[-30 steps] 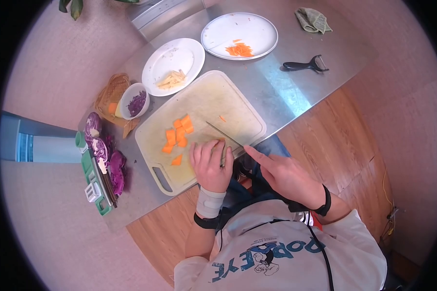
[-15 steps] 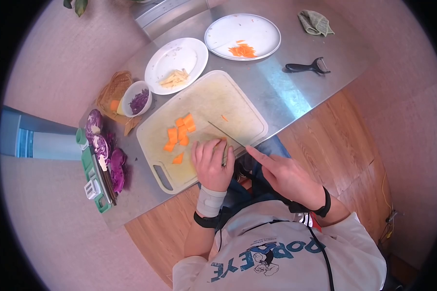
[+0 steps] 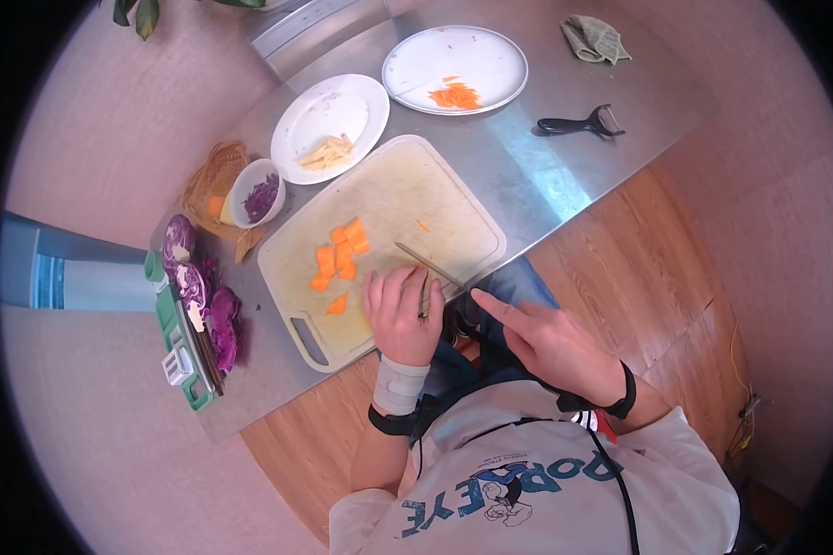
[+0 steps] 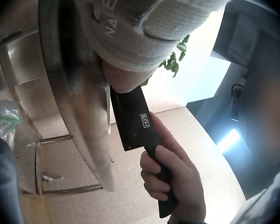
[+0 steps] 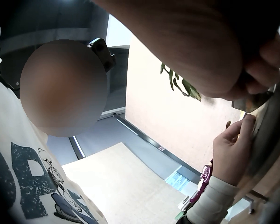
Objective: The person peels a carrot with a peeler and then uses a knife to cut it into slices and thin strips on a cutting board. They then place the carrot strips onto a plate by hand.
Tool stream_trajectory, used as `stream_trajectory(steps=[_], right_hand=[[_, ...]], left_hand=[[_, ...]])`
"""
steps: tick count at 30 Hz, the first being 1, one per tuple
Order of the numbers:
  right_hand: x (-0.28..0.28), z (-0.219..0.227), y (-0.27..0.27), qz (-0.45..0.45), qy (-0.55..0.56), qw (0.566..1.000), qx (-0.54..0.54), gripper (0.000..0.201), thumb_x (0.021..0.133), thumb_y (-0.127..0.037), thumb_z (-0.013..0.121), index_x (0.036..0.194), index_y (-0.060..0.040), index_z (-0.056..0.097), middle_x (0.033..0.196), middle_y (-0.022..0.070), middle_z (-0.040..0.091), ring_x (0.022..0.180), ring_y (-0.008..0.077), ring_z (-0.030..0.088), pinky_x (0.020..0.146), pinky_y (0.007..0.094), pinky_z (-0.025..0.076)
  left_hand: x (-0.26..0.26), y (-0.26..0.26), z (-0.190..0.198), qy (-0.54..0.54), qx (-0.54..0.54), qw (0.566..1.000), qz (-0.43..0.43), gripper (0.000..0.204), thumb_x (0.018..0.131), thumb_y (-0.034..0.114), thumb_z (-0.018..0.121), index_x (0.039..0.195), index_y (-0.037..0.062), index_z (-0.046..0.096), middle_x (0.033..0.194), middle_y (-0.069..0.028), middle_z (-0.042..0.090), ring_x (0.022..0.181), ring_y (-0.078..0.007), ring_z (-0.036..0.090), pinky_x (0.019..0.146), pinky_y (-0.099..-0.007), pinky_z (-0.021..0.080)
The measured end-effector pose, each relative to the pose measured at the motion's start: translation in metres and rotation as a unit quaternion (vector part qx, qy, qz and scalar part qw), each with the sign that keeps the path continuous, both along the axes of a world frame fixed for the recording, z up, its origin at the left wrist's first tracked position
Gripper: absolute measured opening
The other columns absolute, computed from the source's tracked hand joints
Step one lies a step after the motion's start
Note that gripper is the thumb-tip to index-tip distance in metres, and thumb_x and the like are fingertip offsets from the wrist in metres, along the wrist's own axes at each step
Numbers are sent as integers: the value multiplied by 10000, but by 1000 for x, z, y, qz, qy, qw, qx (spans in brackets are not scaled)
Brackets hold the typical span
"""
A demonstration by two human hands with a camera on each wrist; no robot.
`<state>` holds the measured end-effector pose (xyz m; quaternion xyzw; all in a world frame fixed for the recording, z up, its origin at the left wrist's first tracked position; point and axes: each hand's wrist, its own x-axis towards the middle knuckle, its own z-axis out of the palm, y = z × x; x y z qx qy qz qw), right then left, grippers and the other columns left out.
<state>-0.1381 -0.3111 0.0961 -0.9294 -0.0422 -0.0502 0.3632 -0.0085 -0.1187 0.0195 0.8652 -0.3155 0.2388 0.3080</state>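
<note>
My right hand (image 3: 555, 342) grips a black kitchen knife (image 4: 130, 121) by its handle, index finger stretched along the top. In the head view the knife's blade (image 3: 432, 264) stands on edge over the near right part of the cutting board (image 3: 407, 176), close beside my left fingertips. My left hand (image 3: 403, 314), with a grey wrist wrap, curls its fingers on a piece of carrot at the board's near edge; the hand hides most of it. Several orange carrot chunks (image 3: 344, 245) lie left of the blade, and a thin carrot strip (image 3: 423, 225) lies beyond it.
Behind the board stand a plate (image 3: 342, 102) with pale yellow sticks and a white tray (image 3: 416, 55) with carrot shreds. A bowl (image 3: 241, 208) of shredded purple cabbage, a wicker basket (image 3: 199, 190), cut cabbage (image 3: 222, 324) and a green slicer (image 3: 171, 319) are left. A peeler (image 3: 574, 125) lies right.
The knife and my right hand have shifted slightly toward my body, and the blade leans a little differently. My left hand keeps its place, and the carrot chunks lie as before.
</note>
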Motion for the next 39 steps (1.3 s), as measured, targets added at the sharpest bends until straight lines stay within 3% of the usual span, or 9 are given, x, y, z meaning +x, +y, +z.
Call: stream_trajectory(steps=[15, 39], right_hand=[[-2, 5, -1, 20, 32, 999, -30, 703, 918, -113, 746, 1582, -170, 521, 752, 109, 594, 587, 321, 616, 540, 443, 507], [9, 10, 4, 30, 62, 997, -46, 722, 919, -119, 749, 1593, -132, 493, 769, 129, 617, 603, 332, 646, 551, 441, 525]], left_hand=[[-1, 0, -1, -5, 3, 1000, -4, 231, 859, 122, 808, 1069, 39, 761, 1139, -83, 692, 1121, -326, 632, 1137, -572, 424], [-1, 0, 1, 12, 5, 1000, -4, 224, 868, 101, 789, 1081, 40, 755, 1159, -94, 683, 1131, -341, 626, 1148, -568, 410]])
